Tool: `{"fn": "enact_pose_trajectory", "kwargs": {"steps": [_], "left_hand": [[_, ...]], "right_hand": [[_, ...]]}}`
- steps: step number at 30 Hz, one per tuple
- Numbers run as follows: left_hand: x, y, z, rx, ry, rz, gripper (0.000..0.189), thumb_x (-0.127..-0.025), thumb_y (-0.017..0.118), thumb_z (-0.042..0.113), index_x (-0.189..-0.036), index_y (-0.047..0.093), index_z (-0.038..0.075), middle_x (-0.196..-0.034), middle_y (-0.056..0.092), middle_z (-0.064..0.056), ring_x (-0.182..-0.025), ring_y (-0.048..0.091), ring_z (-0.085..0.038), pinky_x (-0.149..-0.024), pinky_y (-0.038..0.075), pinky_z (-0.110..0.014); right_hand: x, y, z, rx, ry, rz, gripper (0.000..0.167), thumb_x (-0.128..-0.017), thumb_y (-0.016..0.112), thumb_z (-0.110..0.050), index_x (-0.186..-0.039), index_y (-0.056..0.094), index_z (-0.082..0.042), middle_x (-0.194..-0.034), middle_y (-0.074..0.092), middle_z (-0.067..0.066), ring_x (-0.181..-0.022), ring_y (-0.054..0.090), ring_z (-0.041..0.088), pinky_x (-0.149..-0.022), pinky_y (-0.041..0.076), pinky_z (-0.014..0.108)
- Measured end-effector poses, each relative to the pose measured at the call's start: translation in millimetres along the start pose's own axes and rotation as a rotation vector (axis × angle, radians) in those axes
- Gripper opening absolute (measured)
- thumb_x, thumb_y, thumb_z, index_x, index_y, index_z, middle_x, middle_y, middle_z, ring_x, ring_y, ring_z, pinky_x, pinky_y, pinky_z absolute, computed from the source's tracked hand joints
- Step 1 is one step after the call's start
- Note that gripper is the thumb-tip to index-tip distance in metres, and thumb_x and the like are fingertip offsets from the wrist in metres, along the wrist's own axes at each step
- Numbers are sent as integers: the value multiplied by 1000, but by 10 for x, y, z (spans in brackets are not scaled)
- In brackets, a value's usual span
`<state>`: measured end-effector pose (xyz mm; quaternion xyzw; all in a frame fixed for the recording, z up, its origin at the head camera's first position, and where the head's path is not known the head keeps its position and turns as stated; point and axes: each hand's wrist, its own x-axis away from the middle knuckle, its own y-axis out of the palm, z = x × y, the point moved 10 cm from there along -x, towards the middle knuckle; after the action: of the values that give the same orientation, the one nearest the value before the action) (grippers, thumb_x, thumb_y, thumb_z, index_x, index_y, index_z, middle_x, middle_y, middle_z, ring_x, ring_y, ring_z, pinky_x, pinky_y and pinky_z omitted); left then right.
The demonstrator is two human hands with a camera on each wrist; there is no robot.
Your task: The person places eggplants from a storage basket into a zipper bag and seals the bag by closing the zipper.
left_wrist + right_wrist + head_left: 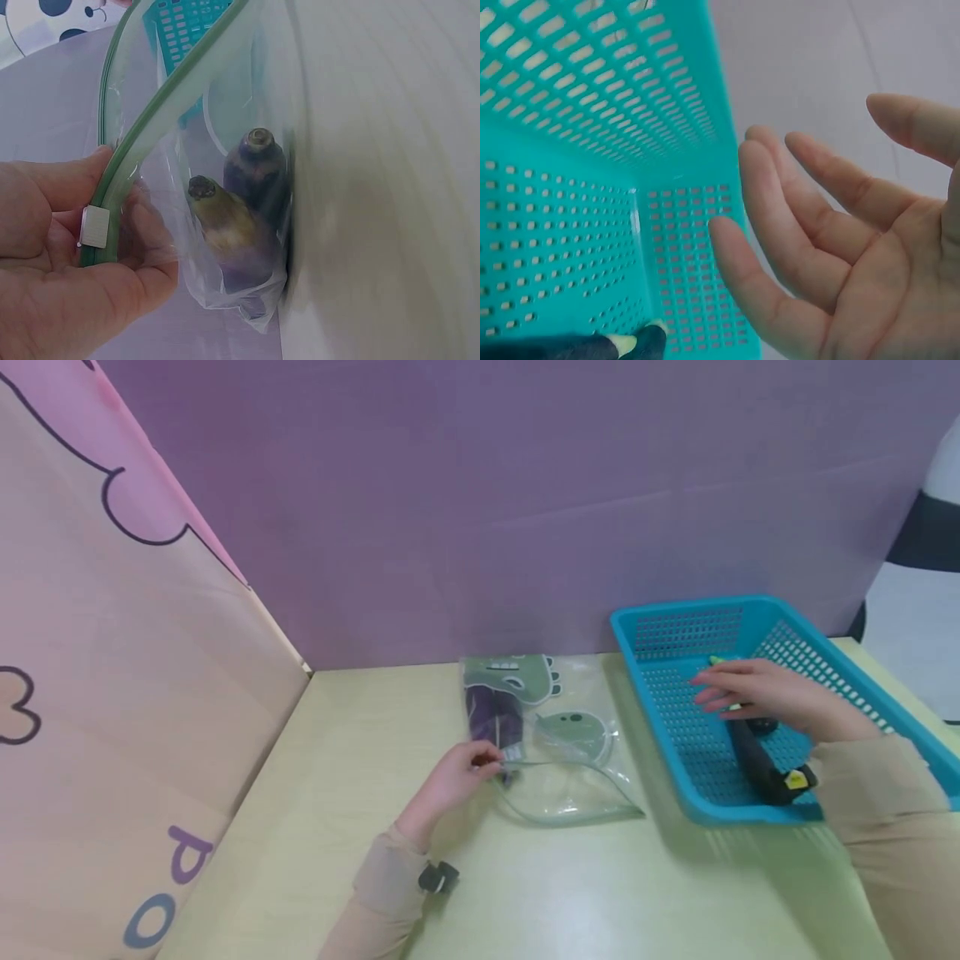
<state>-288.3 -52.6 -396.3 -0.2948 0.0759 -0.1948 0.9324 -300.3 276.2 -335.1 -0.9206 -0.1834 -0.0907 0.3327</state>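
Observation:
My left hand [453,777] pinches the green zip edge of a clear zip bag [592,681] printed with green cartoon shapes. By the fingers in the left wrist view is the white zip slider [94,226]. The bag's mouth gapes toward me; inside it lie two dark purple eggplants [255,172], stem ends toward the opening. Over the blue plastic basket [663,739], my right hand [780,693] hovers with nothing in it, fingers loosely bent and spread. Below that hand, a long dark eggplant [752,760] lies in the basket, a second dark end beside it, partly hidden.
Bag and basket stand side by side on a pale wooden table [360,760], the basket to the right. A purple panel [480,510] rises behind the table, and a printed panel [112,693] borders the left side.

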Motion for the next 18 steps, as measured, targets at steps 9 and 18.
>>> {"fn": "enact_pose_trajectory", "kwargs": {"steps": [9, 18], "left_hand": [[3, -6, 22, 4, 12, 3, 10, -89, 58, 1, -96, 65, 1, -92, 66, -11, -84, 58, -17, -70, 49, -22], [-1, 4, 7, -5, 14, 4, 10, -89, 58, 2, -96, 65, 1, -93, 66, -10, -86, 59, -18, -73, 50, -25]], "right_hand": [[-62, -74, 361, 90, 145, 24, 75, -100, 35, -45, -138, 24, 19, -127, 53, 30, -114, 55, 39, -95, 47, 52], [-38, -190, 471, 176, 216, 101, 76, -97, 45, -46, -132, 33, 20, -106, 61, 25, -106, 55, 42, -82, 54, 47]]}}
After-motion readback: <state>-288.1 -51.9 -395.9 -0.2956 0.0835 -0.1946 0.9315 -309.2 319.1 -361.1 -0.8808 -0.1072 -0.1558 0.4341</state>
